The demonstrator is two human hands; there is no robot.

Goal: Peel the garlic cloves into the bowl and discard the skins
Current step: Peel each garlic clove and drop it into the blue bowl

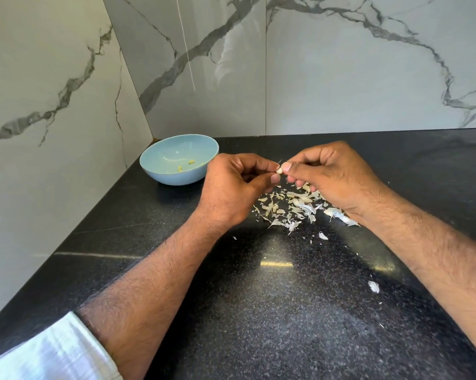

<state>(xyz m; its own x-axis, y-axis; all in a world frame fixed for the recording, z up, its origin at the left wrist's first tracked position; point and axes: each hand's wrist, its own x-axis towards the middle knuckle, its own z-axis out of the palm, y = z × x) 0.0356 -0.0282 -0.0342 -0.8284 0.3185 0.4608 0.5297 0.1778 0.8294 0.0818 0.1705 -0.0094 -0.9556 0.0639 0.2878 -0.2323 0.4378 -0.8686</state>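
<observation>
Both forearms reach forward; left hand (232,185) and right hand (332,174) fingers pinch one garlic clove (279,170).

The bowl (160,171) is pale blue, and the two peeled bits (185,165) lying in it are yellowish. My counter (286,311) is black, flecked all over with fine grey-white speckles, and it shines where light strikes it. The skins (291,207) scattered on it are papery white with a cream tint. The clove (279,170) pinched between my thumbs is off-white. The wall (368,78) is white marble with dark grey veins running across it. My sleeve (53,352) is white.
</observation>
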